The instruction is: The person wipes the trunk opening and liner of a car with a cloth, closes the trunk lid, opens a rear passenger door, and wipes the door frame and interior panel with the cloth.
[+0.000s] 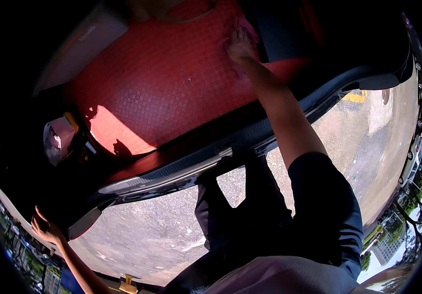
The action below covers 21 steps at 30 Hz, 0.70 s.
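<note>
My right hand (pixel 239 47) lies flat, fingers forward, on a pink cloth (pixel 247 27), pressing it on the red studded floor mat (pixel 166 81) of a vehicle's open cargo area. Beside that hand, to its right, is a dark box-like object (pixel 280 33). My left hand (pixel 45 228) is raised off to the far left, near the rear corner of the vehicle; it holds nothing that I can see, and its fingers are partly spread.
The bumper and sill (pixel 181 169) run across in front of my legs. A pale box or panel (pixel 86 44) stands at the upper left. A clear-and-white package (pixel 58 137) sits at the left side. Parked cars (pixel 415 158) line the right, beyond the pavement.
</note>
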### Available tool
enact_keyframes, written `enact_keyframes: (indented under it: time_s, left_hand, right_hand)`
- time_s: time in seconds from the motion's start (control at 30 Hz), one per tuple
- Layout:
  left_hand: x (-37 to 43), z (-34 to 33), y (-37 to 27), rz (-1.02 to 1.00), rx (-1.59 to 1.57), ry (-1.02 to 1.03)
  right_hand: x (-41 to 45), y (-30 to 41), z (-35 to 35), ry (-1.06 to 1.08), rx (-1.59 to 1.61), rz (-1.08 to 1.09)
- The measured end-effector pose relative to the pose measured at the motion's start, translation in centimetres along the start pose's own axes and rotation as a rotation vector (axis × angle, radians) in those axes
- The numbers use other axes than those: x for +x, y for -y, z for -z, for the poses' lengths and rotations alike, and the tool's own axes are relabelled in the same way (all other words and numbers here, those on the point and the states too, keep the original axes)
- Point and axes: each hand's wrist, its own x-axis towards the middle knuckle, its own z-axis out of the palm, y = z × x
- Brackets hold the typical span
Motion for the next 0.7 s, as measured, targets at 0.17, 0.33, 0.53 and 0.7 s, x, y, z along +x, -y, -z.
enact_keyframes:
  time_s: [0.17, 0.33, 0.53, 0.7]
  left_hand:
    - [-7.2, 2.2, -20.1, 0.165, -0.720, 0.219]
    - [-9.5, 3.0, -41.6, 0.022, -0.991, 0.549]
    - [-10.0, 6.3, -53.9, -0.151, -1.233, 0.568]
    - [-7.4, 6.4, -59.8, -0.047, -1.319, 0.557]
  right_hand:
    - [3.7, 7.7, -0.9, 0.002, 0.137, 0.176]
    - [-9.9, 7.2, 1.8, 0.547, 0.072, 1.036]
    - [-9.2, -7.6, 9.9, 1.112, -0.342, 0.705]
    - [-4.0, -26.5, 12.5, 0.902, -0.666, 0.021]
